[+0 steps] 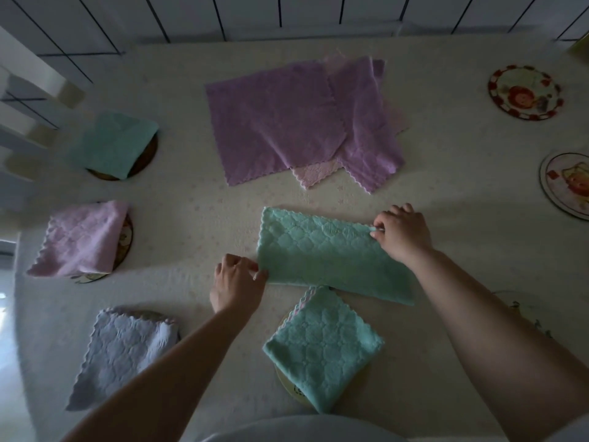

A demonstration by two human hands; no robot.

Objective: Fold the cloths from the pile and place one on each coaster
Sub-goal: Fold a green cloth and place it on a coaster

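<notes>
A long green cloth, folded into a strip, is laid flat on the tabletop in the middle. Its near left corner is pinched by the left hand, and the grip is closed on the cloth between thumb and fingers. Its far right edge is pinched by the right hand, with the fingers curled tight on the cloth.

Four coasters are covered. A folded green cloth is set on a dark coaster at the far left. A folded pink cloth is laid on a coaster below it. A folded pale blue cloth is laid on a coaster that is nearly hidden, at the near left. A folded green square is set on a yellow coaster close to the body, and its far corner is just beside the long strip.

Two round coasters are seen bare on the right: a red-edged coaster at the far side and a picture coaster cut off by the edge.

The pile is spread behind the strip, well apart from it. Two purple cloths are on top, and a pink cloth is peeking out from under them.

A white frame with black bars is seen past the far edge of the tabletop.
</notes>
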